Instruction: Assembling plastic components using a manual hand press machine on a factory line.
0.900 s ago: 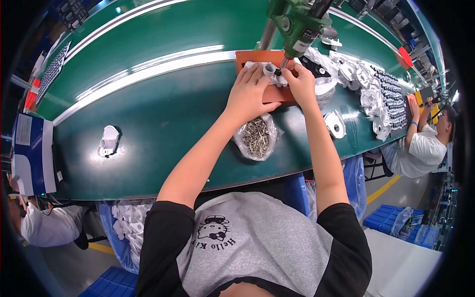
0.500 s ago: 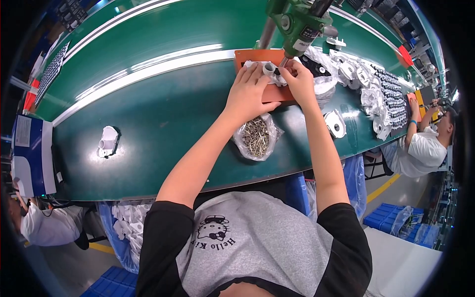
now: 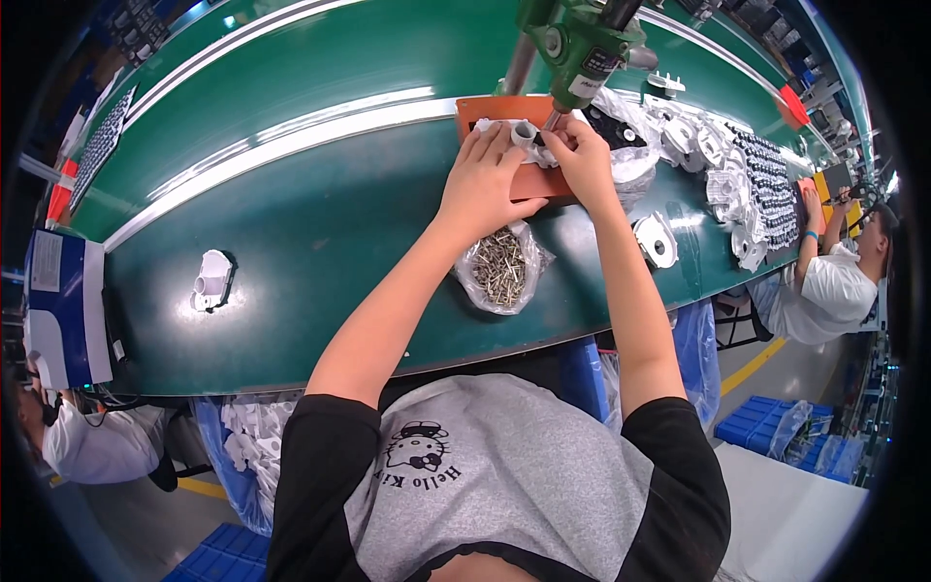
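A white plastic part with a round grey tube (image 3: 524,133) sits in an orange fixture (image 3: 536,182) under a green bench machine (image 3: 580,53). My left hand (image 3: 480,184) holds the part from its left side, fingers laid over it and thumb stretched along the fixture's front. Beside the metal tip (image 3: 553,120) of the machine, my right hand (image 3: 584,160) pinches with thumb and fingertips; whatever is between them is too small to make out. Just in front of the fixture lies a clear bag of screws (image 3: 500,270).
One white part (image 3: 211,280) lies alone at the left of the green table (image 3: 291,233). Another (image 3: 657,241) is right of my forearm. Several white and black parts (image 3: 747,189) crowd the right side, beside bagged pieces (image 3: 616,126). Co-workers (image 3: 824,281) sit at both ends.
Hardly anything differs. The machine's head and the right hand have shifted very slightly left in the picture; both hands stay at the part in the fixture.
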The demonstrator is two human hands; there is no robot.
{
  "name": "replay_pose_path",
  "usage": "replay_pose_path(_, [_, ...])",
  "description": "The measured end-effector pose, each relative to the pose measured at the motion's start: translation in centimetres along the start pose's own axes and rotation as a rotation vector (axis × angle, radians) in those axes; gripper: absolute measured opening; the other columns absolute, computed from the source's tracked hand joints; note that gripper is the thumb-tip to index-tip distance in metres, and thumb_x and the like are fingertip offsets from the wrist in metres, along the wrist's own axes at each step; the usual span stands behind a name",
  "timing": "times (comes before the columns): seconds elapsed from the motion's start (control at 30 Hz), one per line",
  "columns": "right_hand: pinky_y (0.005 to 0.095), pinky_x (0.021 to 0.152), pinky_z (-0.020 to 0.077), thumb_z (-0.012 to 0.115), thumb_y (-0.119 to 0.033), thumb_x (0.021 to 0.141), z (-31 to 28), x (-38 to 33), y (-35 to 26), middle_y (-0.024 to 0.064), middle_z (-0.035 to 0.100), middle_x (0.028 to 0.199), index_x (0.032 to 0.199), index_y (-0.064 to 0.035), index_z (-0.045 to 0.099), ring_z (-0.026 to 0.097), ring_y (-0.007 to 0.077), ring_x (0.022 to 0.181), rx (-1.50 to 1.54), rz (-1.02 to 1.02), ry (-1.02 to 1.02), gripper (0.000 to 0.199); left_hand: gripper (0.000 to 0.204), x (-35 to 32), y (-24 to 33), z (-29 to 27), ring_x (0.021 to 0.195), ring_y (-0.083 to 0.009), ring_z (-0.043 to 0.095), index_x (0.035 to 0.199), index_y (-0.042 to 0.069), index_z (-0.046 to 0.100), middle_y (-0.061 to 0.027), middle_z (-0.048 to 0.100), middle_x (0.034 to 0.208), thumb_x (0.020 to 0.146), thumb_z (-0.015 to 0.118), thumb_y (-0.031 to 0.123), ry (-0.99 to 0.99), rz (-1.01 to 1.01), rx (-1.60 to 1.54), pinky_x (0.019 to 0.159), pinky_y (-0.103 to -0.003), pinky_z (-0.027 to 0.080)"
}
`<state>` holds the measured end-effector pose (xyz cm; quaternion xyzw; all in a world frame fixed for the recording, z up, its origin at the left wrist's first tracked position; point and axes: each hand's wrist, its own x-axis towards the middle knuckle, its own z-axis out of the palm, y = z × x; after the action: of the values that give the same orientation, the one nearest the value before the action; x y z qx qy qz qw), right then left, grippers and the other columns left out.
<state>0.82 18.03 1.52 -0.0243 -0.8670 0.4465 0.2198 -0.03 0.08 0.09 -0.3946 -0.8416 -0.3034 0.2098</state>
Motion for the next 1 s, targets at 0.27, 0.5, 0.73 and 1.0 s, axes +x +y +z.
replay_pose_path(0.27, [0.0361,0.061,0.0448,0.066,-0.017,0.077,0.1,-0.1,0.0,0.0137,0.057,0.073,0.083,0.0021,0.061,0.056,0.0275,0.063,-0.177,-0.095,0.03,0.02,0.062,0.0,0.0,0.0,0.126,-0.032,0.04,0.111,0.004,0.056,-0.0203,0.046,0.132,0.066,0.075,0.043,-0.014,-0.006,0.004,0.111,-0.046,0.025])
replay_pose_path(0.5, [0.0308,0.056,0.0371,0.067,-0.009,0.078,0.3,-0.3,-0.5,0.0072,0.042,0.064,0.071,0.0041,0.047,0.04,0.0155,0.059,-0.101,-0.092,0.054,0.025,0.063,0.0,0.1,0.0,0.126,-0.0318,0.04,0.113,0.005,0.055,-0.0203,0.045,0.133,0.066,0.075,0.043,-0.025,-0.011,0.009,0.111,-0.045,0.025])
replay_pose_path(0.73, [0.0314,0.055,0.0373,0.067,-0.01,0.077,0.2,-0.4,-0.7,0.008,0.044,0.065,0.07,0.0037,0.045,0.041,0.017,0.059,-0.128,-0.098,0.049,0.027,0.064,0.0,0.1,0.0,0.126,-0.0321,0.04,0.113,0.005,0.055,-0.0206,0.045,0.133,0.066,0.074,0.044,-0.02,-0.013,0.009,0.111,-0.045,0.025])
replay_pose_path(1.0, [0.0317,0.056,0.039,0.065,-0.011,0.077,0.2,-0.6,-1.2,0.0094,0.047,0.065,0.072,0.0045,0.049,0.044,0.0164,0.059,-0.14,-0.089,0.052,0.023,0.065,-0.1,-0.1,0.0,0.126,-0.0325,0.04,0.116,0.005,0.054,-0.0196,0.045,0.133,0.066,0.074,0.044,-0.021,-0.018,0.002,0.111,-0.046,0.025])
